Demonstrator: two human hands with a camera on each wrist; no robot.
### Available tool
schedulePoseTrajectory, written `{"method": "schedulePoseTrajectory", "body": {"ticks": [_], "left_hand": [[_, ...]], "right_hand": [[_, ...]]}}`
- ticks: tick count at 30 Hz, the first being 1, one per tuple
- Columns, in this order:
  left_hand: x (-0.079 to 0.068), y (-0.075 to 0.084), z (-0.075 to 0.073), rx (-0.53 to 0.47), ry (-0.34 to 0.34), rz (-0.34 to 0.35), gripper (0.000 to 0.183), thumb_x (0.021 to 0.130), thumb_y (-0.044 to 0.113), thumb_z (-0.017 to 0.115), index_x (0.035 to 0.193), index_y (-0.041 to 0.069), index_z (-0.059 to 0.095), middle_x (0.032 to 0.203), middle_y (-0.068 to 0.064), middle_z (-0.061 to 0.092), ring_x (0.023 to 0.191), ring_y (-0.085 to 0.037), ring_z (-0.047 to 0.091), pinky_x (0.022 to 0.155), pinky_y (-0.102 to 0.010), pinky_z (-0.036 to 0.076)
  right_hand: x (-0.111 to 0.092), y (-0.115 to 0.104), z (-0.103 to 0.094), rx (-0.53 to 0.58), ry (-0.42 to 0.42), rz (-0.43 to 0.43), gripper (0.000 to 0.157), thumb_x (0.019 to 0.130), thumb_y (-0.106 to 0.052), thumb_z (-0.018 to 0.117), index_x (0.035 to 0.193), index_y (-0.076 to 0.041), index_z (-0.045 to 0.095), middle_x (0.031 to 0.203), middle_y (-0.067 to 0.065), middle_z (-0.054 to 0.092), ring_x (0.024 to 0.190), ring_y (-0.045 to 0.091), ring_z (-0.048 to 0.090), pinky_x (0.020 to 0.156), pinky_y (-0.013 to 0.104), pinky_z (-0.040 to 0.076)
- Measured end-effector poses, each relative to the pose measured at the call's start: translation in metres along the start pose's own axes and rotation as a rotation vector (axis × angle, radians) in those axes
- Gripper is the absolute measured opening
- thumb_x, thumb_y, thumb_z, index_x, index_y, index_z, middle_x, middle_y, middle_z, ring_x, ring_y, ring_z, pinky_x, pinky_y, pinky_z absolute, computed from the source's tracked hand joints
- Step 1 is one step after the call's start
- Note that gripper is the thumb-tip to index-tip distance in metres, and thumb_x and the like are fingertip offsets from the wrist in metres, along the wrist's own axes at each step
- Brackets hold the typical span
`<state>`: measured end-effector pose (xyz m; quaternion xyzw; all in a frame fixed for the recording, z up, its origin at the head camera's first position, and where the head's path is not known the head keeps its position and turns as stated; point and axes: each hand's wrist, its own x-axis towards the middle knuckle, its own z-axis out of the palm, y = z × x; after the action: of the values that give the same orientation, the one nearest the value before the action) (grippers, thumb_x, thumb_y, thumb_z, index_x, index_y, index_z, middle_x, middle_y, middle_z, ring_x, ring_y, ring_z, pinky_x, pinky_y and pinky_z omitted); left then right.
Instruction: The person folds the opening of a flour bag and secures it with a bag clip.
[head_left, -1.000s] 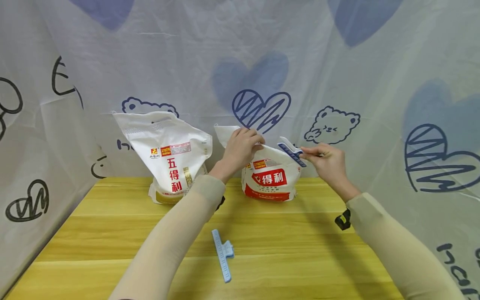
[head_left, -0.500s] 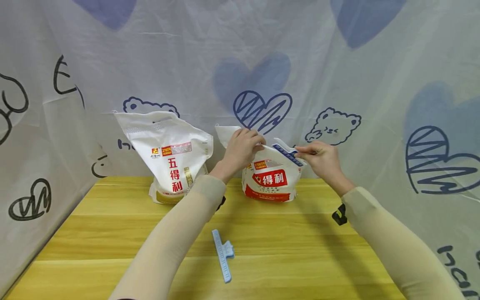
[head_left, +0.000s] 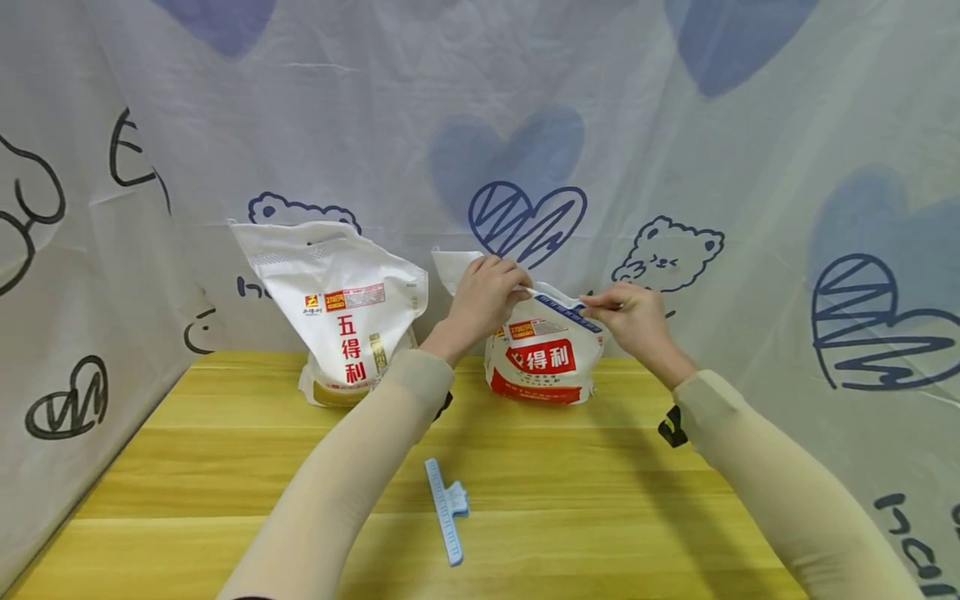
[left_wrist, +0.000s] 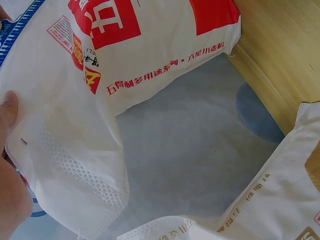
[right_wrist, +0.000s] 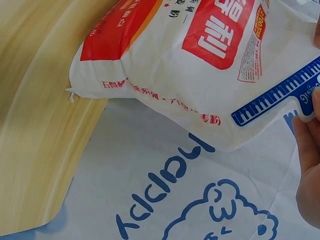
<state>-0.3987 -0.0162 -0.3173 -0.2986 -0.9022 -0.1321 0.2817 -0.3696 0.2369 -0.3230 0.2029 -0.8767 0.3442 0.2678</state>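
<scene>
Both hands are engaging the top of a white, soft-walled bag with red printed panels [head_left: 546, 357], the landmark for all positions below. At its upper left, the left hand [head_left: 487, 293] is gripping the gathered material, with a thumb pressing on the bag. At its upper right, the right hand [head_left: 628, 317] is pinching a dark-blue, ruler-marked plastic clip [right_wrist: 276, 93].

In front of the red-panelled bag, a light-blue, bar-shaped plastic clip [head_left: 447, 510] is lying untouched on a yellow wood-grain table [head_left: 210, 483]. Further back, the red-panelled bag is standing on this table, its top leaning left past the gripping hand. The dark-blue clip is lying slantwise across the bag's front, just below the upper edge. To the left of the red-panelled bag, a white bag with a gold base band [head_left: 348, 300] is standing, with no clip showing. Behind the red-panelled bag, a pale cloth backdrop with blue hearts [head_left: 375, 125] is hanging.

Status, by judgement: placement of the dark-blue clip is appearing nearly complete; the views are not confirming closure. Outstanding items are seemingly including closure and release of that clip, while the light-blue clip is lying unused.
</scene>
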Motion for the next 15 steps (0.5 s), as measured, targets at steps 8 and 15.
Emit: {"method": "schedulePoseTrajectory", "body": {"ticks": [8, 15], "left_hand": [[-0.0004, -0.0003, 0.0012, -0.008, 0.015, 0.003, 0.016, 0.102, 0.026, 0.069, 0.112, 0.015, 0.074, 0.114, 0.002, 0.072, 0.114, -0.021, 0.06, 0.111, -0.039, 0.043], [-0.001, -0.0004, 0.0006, -0.017, 0.041, 0.027, 0.014, 0.102, 0.024, 0.068, 0.11, 0.014, 0.074, 0.112, 0.001, 0.073, 0.112, -0.021, 0.061, 0.111, -0.038, 0.043]], "right_hand": [[-0.0007, -0.0002, 0.0025, -0.029, -0.021, 0.024, 0.013, 0.084, 0.0, 0.085, 0.095, -0.006, 0.082, 0.089, 0.01, 0.075, 0.079, 0.023, 0.069, 0.062, 0.009, 0.051], [0.0014, -0.0025, 0.0058, -0.059, -0.042, 0.038, 0.014, 0.084, 0.002, 0.084, 0.096, -0.006, 0.082, 0.089, 0.01, 0.075, 0.08, 0.023, 0.069, 0.063, 0.012, 0.054]]}}
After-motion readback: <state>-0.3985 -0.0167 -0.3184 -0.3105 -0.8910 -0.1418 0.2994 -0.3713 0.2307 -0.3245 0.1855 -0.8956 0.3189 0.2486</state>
